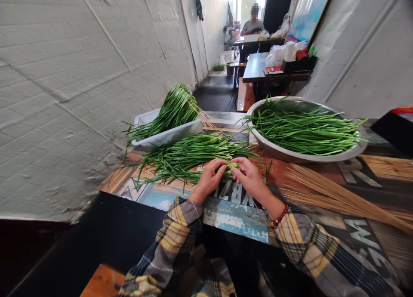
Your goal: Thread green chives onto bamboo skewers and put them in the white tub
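At the near edge of the table, my left hand [211, 177] has its thumb and fingers closed on a small bunch of garlic chives [232, 165] near the pale cut ends. My right hand [250, 179] pinches the same ends from the other side. A thin bamboo skewer [259, 208] seems to run down from under my right palm toward the wrist; its tip is hidden. Just beyond my hands lies a loose pile of garlic chives [190, 153], leaves pointing left. Behind it, a white tray [167, 136] holds skewered chives [177, 105], with their sticks jutting out rightward.
A steel basin [290, 156] of loose chives [306, 129] stands at the back right. Many bare bamboo skewers [335, 189] lie fanned out on the right. A black box [395, 129] sits at the far right. A white wall [80, 94] borders the left; a person [253, 26] sits far back.
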`<state>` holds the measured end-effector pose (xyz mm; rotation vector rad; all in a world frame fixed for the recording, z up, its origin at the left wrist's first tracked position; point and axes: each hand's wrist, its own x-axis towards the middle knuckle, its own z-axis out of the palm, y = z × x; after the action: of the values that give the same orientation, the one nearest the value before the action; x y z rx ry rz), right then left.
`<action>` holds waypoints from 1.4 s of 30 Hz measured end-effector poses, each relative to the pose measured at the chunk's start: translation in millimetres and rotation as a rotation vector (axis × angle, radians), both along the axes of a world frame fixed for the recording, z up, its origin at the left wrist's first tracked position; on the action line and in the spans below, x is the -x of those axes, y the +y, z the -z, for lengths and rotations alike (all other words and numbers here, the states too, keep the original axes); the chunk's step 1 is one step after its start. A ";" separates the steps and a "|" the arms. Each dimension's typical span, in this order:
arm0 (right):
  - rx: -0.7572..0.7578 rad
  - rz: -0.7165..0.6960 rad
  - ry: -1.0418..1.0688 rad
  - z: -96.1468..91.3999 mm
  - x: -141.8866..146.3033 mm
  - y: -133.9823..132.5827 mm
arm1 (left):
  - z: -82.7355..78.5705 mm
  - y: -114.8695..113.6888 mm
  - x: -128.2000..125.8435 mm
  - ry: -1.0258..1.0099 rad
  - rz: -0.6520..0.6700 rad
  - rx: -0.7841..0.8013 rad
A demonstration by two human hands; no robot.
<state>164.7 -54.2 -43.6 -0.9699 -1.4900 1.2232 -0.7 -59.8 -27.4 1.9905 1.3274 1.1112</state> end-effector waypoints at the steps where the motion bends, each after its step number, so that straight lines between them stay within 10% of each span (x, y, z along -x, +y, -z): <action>1: 0.004 -0.016 0.018 -0.6 -0.8 0.9 | 0.4 0.5 -0.1 0.021 0.012 0.009; 7: 0.102 -0.061 0.099 -3.2 -6.6 2.9 | 1.4 3.3 0.7 0.052 0.026 0.083; 14: -0.081 -0.062 -0.316 -6.3 -8.6 -0.3 | 3.0 6.1 7.9 0.024 -0.126 0.049; 24: -0.317 0.026 -0.460 -3.1 -3.1 -4.7 | -2.9 5.9 1.4 0.098 -0.071 0.086; 42: -0.279 0.044 -0.485 -4.2 -0.7 -12.4 | -4.4 -0.3 -1.5 -0.009 0.034 0.150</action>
<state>165.5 -66.6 -39.4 -1.1490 -1.9421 0.7461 0.8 -60.2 -23.1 1.8906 1.3268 0.9738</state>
